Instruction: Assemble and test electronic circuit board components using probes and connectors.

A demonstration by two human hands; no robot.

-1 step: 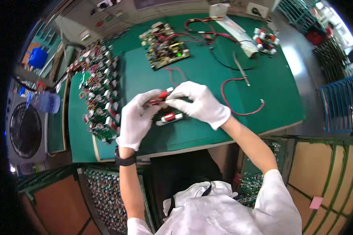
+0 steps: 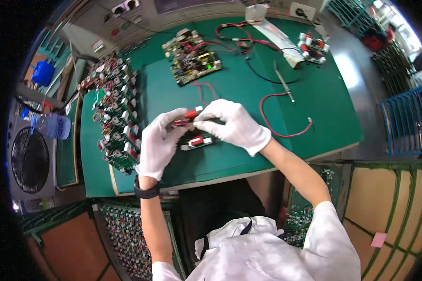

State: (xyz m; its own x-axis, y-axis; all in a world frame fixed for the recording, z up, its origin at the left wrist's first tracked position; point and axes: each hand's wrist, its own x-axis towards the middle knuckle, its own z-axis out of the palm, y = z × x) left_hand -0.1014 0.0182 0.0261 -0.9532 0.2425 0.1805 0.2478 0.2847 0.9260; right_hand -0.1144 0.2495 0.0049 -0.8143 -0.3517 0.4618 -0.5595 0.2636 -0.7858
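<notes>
Both my hands wear white gloves and meet over a small circuit board with red and white parts, close to the front of the green bench. My left hand is closed on the board's left side, by some thin dark-red wires. From the right, my right hand pinches at the same spot; its fingertips hide what they hold. Just beyond my fingers, a thin red wire runs toward a larger circuit board with a lit green display.
Several circuit boards stand in a row along the bench's left side. A probe with a red lead lies to the right. Another board sits at the far right corner. A fan stands left of the bench.
The whole view has shifted slightly, so the bench and hands appear a little further left. The hands' grip looks the same.
</notes>
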